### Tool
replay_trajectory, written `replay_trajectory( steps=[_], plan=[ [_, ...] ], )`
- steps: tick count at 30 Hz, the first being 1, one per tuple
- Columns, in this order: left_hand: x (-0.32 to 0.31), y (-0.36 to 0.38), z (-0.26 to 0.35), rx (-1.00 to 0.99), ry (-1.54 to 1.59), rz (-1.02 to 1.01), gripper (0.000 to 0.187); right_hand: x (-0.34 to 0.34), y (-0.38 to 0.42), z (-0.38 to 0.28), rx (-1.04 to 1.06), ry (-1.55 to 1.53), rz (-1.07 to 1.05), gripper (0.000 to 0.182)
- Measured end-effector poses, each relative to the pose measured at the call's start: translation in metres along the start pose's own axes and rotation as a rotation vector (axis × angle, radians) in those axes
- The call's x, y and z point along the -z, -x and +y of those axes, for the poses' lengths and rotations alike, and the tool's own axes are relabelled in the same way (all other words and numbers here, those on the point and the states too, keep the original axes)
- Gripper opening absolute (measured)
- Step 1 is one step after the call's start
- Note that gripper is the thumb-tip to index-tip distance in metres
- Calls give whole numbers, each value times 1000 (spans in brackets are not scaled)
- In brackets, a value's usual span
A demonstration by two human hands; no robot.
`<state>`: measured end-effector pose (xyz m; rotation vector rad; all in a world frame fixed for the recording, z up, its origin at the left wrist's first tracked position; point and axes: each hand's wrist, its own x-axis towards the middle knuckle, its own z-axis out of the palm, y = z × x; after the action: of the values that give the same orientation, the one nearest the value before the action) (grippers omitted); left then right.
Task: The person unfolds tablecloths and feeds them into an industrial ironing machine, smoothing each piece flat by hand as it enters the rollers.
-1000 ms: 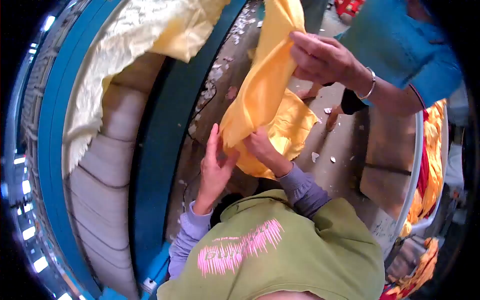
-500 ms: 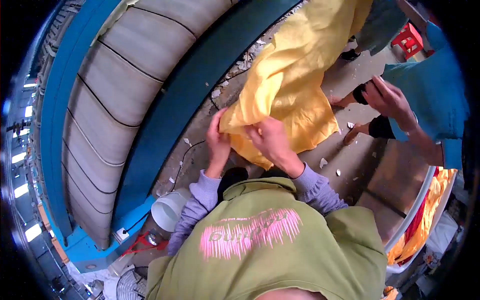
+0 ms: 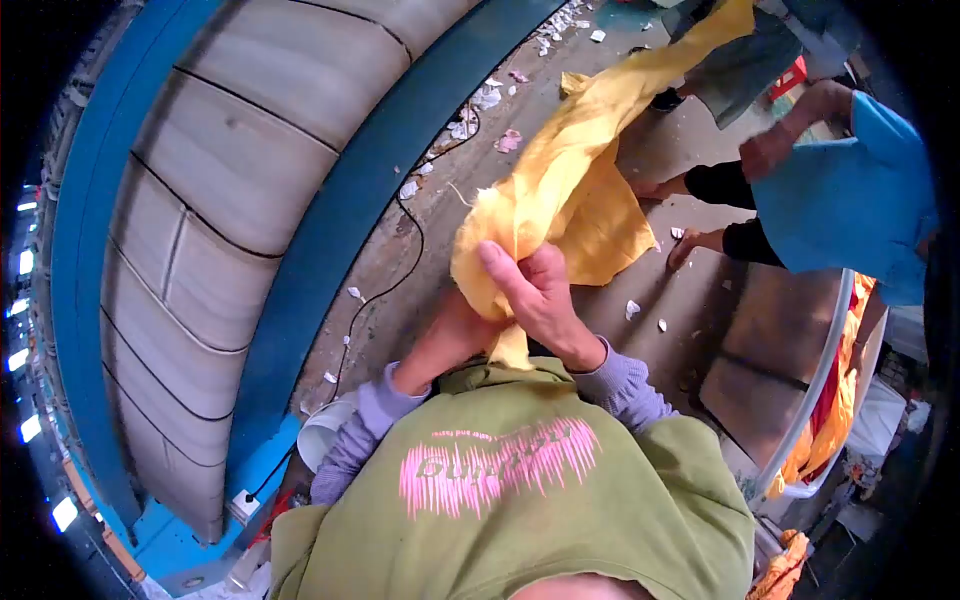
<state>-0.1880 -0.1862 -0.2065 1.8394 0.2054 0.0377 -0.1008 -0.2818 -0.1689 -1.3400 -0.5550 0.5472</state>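
Observation:
A long yellow cloth (image 3: 560, 160) stretches from my hands up to the upper right, where its far end passes near other people. My right hand (image 3: 540, 300) is closed on the gathered near end of the cloth, thumb on top. Close beside it, my left hand (image 3: 455, 335) grips the same bunched end from below, its fingers mostly hidden behind the fabric. A short tail of cloth hangs below my hands, against my green top (image 3: 490, 450). A wider fold of the cloth drapes down to the right.
A large machine with grey padded panels (image 3: 220, 130) and a blue frame (image 3: 330, 220) curves along the left. A black cable (image 3: 420, 240) and white scraps lie on the floor. A person in blue (image 3: 840, 190) stands at right, above a bin (image 3: 815, 400) of yellow and red cloth.
My hands have come together, and the cloth's near end is now bunched between them. The cloth has narrowed into a long strip. The person in blue has drawn their hand back.

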Motion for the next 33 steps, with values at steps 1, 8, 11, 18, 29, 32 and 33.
replay_trajectory(
  steps=[1, 8, 11, 18, 29, 32, 33],
  plan=[
    [3, 2, -9, -30, 68, 209, 38, -6, -2, -2, 73, 60, 7, 17],
    [114, 111, 11, -59, -199, 399, 21, -24, 4, -14, 749, 221, 156, 23],
    [149, 202, 13, -368, -507, 700, 24, -65, -2, -44, 825, 156, -70, 16],
    [234, 276, 37, -116, -460, 1120, 37, -175, -44, -72, 261, 54, -558, 24],
    [365, 104, 33, -114, -1479, 1129, 28, -151, -116, 18, 603, 1034, -330, 62],
    [299, 134, 41, 75, -1098, 1164, 30, -166, -150, 27, 806, 1087, -266, 70],
    [275, 157, 40, 385, -621, 982, 30, -174, -164, 24, 783, 1111, -296, 73]
  ],
)
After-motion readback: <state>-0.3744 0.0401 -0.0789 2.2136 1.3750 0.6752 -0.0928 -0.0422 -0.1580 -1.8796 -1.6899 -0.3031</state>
